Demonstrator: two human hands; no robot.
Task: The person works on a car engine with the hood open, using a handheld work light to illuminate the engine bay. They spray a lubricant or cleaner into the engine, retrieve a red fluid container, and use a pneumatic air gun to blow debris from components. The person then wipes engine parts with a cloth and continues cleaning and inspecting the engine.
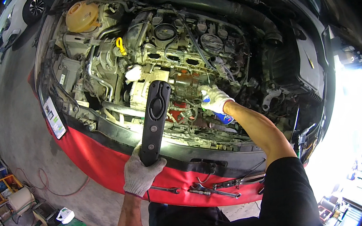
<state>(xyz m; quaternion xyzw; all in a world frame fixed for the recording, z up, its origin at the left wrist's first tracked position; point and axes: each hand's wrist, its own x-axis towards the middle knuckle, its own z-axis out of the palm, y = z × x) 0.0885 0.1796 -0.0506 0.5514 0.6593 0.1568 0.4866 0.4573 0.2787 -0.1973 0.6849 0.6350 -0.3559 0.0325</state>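
While my left grip (143,173) is curled round the lower end of a black bar-shaped tool (158,115), I see on my feed the right grip (216,98) closed about a blue can (225,117) — near the exposed engine (183,50).

Location type: vehicle repair workshop. Indicators: a car engine (175,64) lies exposed at 12 o'clock. A red cover (85,153) drapes the car's front edge, from 8 to 6 o'clock; wrenches (167,189) rest on it near 6 o'clock. A second car, white (13,20), stands on the grey floor (10,105) at 10 o'clock. A hose (67,195) trails at 8 o'clock, near an orange rack (2,189).
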